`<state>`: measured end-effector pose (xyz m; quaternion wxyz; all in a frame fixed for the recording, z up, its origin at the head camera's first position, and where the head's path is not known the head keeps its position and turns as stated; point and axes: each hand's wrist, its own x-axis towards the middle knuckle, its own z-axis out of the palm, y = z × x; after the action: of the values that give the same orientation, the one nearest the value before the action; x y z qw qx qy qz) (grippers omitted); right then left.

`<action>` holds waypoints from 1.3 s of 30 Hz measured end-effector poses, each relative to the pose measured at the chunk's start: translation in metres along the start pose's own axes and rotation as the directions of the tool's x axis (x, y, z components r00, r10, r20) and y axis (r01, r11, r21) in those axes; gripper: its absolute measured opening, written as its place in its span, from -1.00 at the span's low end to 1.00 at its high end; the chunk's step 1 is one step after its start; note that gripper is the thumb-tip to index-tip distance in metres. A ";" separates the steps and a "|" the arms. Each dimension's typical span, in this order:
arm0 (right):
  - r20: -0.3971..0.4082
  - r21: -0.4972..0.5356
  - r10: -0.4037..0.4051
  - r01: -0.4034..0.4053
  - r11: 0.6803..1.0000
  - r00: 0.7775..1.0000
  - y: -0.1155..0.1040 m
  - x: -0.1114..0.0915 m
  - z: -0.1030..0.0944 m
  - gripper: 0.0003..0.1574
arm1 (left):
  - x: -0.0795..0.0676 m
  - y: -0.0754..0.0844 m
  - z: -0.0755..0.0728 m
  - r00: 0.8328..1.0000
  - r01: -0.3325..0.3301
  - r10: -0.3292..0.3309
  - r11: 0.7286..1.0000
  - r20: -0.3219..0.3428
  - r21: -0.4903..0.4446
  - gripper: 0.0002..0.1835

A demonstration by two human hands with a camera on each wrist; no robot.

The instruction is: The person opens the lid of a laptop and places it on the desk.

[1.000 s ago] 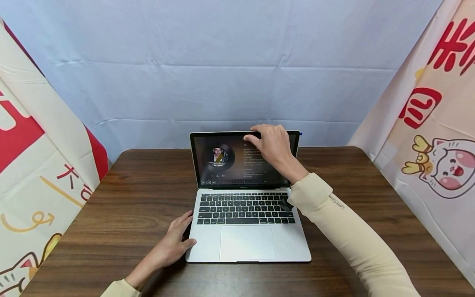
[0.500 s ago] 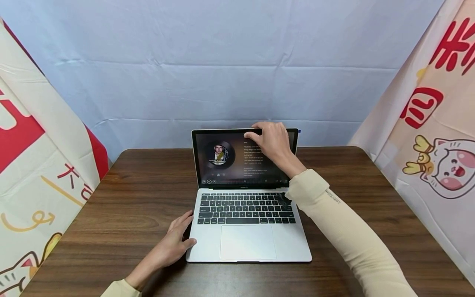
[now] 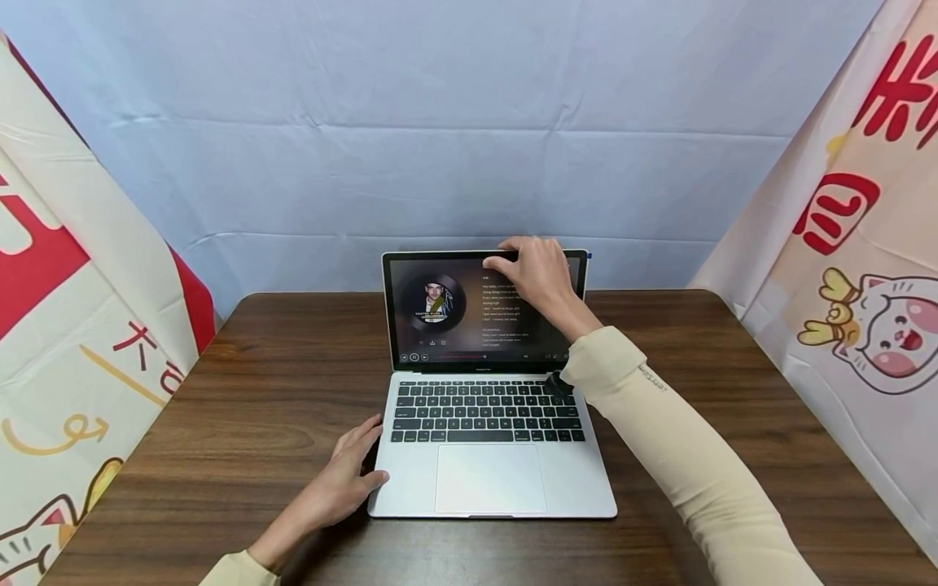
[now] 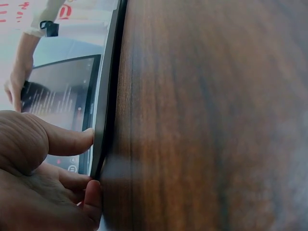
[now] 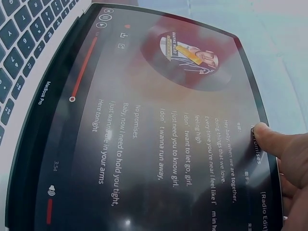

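Note:
A silver laptop (image 3: 489, 480) lies open on the wooden table, its black keyboard facing me. Its raised screen (image 3: 506, 325) shows a music player with a record picture and lyrics. My right hand (image 3: 542, 273) grips the top edge of the lid, right of the middle; in the right wrist view the thumb (image 5: 264, 137) presses on the screen's front and the other fingers go behind the edge. My left hand (image 3: 340, 480) holds the left edge of the base. In the left wrist view the thumb (image 4: 72, 141) is on top and the fingers are at the side, partly hidden.
The brown wooden table (image 3: 278, 366) stretches around the laptop. A pale blue cloth (image 3: 440, 122) hangs behind it. Printed cloths hang at the left (image 3: 95, 366) and right (image 3: 865, 244). A black wrist device (image 3: 558, 384) shows at the right cuff.
The laptop lid has tilted a little farther back, its top edge rising in the head view, and my right hand has moved with it. My left hand and the base have barely moved.

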<state>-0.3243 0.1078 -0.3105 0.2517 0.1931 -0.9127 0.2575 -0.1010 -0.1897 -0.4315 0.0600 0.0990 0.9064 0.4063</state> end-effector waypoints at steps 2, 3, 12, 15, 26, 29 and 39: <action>0.005 0.002 0.010 -0.010 1.000 1.000 0.001 0.001 0.001 -0.49 | 0.000 0.000 0.000 1.000 0.000 0.000 1.000 -0.001 0.001 -0.32; 0.006 0.002 0.014 -0.014 1.000 1.000 0.001 0.002 0.001 -0.49 | 0.000 0.000 0.000 1.000 0.000 0.000 1.000 -0.002 0.001 -0.32; 0.008 -0.033 0.033 -0.033 0.999 0.999 0.007 0.005 0.003 -0.43 | 0.001 0.000 0.002 1.000 -0.006 0.006 1.000 -0.004 0.004 -0.32; 0.017 0.017 0.043 -0.043 0.999 0.999 0.009 0.007 0.001 -0.51 | 0.002 0.000 0.002 1.000 -0.013 0.013 1.000 -0.006 0.009 -0.32; -0.027 0.055 0.060 -0.058 0.997 0.998 0.023 0.008 -0.001 -0.66 | 0.001 0.000 0.001 1.000 -0.011 0.011 1.000 -0.005 0.014 -0.32; -0.025 0.055 0.062 -0.061 0.997 0.998 0.024 0.008 -0.001 -0.66 | 0.001 -0.001 0.001 1.000 -0.013 0.014 1.000 -0.006 0.022 -0.32; -0.026 0.080 0.074 -0.071 0.994 0.997 0.026 0.010 -0.001 -0.71 | 0.001 0.000 0.001 1.000 -0.005 0.005 1.000 -0.010 0.022 -0.32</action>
<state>-0.3449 0.1268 -0.3138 0.2475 0.1660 -0.9044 0.3054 -0.1013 -0.1887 -0.4317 0.0534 0.0997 0.9108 0.3969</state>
